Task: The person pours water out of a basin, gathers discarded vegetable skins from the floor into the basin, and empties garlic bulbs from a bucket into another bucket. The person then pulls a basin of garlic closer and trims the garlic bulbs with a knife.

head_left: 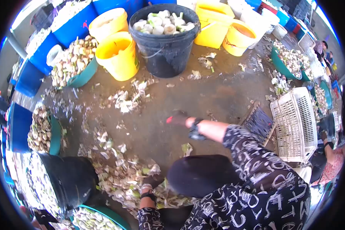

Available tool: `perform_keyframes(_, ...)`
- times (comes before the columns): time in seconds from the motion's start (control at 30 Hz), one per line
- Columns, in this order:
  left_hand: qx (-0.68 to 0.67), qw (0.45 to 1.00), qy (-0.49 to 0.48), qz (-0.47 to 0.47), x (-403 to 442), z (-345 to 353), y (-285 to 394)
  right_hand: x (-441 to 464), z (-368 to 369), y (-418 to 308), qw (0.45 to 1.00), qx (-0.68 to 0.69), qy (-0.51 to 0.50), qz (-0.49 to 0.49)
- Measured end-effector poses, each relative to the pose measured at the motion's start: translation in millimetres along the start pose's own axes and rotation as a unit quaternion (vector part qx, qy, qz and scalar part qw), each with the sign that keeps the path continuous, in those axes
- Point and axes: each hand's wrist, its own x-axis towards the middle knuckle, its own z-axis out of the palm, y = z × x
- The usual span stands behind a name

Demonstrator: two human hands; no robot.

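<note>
My left hand [153,181], in a dark glove, is low in the view, over a heap of garlic peels and stalk trimmings [119,180]. Its fingers are closed around what looks like a pale garlic bulb [154,169], partly lost against the heap. My right hand [179,118], also dark-gloved, reaches out over the wet floor ahead of my knee. Red shows at its fingertips; blur hides whether it is part of the glove or a held thing. Ahead stands a black bucket [166,53] holding trimmed garlic bulbs [163,23].
Yellow buckets [119,57] flank the black one. Green tubs of garlic [82,74] stand at left and right. A tipped black bucket [73,180] lies left of the heap. White plastic crates [291,124] stand at right, beside a ridged dark mat [258,122]. Another person [333,165] sits far right.
</note>
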Motion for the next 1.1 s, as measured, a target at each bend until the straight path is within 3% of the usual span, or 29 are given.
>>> perform_keyframes(0.03,-0.005,0.999,-0.028,0.044,19,10,-21,19,-17,48,0.988,0.135,0.077,-0.026)
perform_keyframes(0.07,-0.033,0.997,-0.016,0.066,23,21,-40,9,-55,63,0.985,0.033,0.171,-0.015)
perform_keyframes(0.1,-0.064,0.994,-0.007,0.086,29,30,-49,11,-89,80,0.976,0.099,0.139,0.132)
perform_keyframes(0.17,-0.070,0.996,-0.052,-0.031,-6,-17,0,40,-134,138,0.962,0.082,0.197,0.171)
perform_keyframes(0.27,0.017,0.998,-0.067,-0.005,8,-4,-10,96,-174,210,0.940,0.049,0.274,0.195)
perform_keyframes(0.3,0.046,0.987,-0.119,-0.099,-7,-44,31,114,-187,222,0.933,0.052,0.293,0.201)
perform_keyframes(0.33,0.029,0.985,-0.111,-0.127,-3,-51,42,128,-204,227,0.914,0.072,0.327,0.231)
perform_keyframes(0.4,-0.011,0.984,-0.080,-0.161,5,-59,52,180,-227,268,0.899,-0.042,0.381,0.211)
perform_keyframes(0.47,-0.031,0.979,-0.060,-0.191,15,-66,63,232,-259,302,0.911,-0.017,0.380,0.157)
perform_keyframes(0.57,-0.053,0.971,-0.047,-0.229,25,-76,78,262,-291,296,0.924,0.042,0.348,0.155)
perform_keyframes(0.63,-0.064,0.966,-0.042,-0.247,31,-81,83,302,-288,322,0.865,-0.136,0.483,0.002)
perform_keyframes(0.67,-0.067,0.964,-0.044,-0.254,33,-83,84,311,-287,323,0.869,-0.131,0.477,0.003)
perform_keyframes(0.73,-0.073,0.960,-0.048,-0.266,34,-84,84,319,-289,325,0.934,-0.165,0.302,0.101)
perform_keyframes(0.83,-0.078,0.958,-0.059,-0.270,37,-82,83,303,-268,310,0.944,-0.102,0.283,0.140)
perform_keyframes(0.87,-0.082,0.957,-0.061,-0.272,40,-81,84,297,-252,308,0.924,-0.049,0.355,0.135)
perform_keyframes(0.9,-0.083,0.957,-0.061,-0.273,43,-81,85,278,-250,278,0.924,-0.015,0.340,0.175)
perform_keyframes(0.97,-0.082,0.956,-0.062,-0.276,50,-78,84,249,-213,237,0.936,-0.050,0.348,0.005)
perform_keyframes(1.0,-0.083,0.956,-0.062,-0.275,51,-76,84,264,-163,235,0.890,-0.261,0.369,0.057)
perform_keyframes(1.03,-0.084,0.956,-0.064,-0.275,54,-73,83,252,-127,208,0.935,-0.096,0.336,0.055)
perform_keyframes(1.1,-0.083,0.956,-0.070,-0.271,56,-65,81,218,-73,130,0.977,0.056,0.156,-0.135)
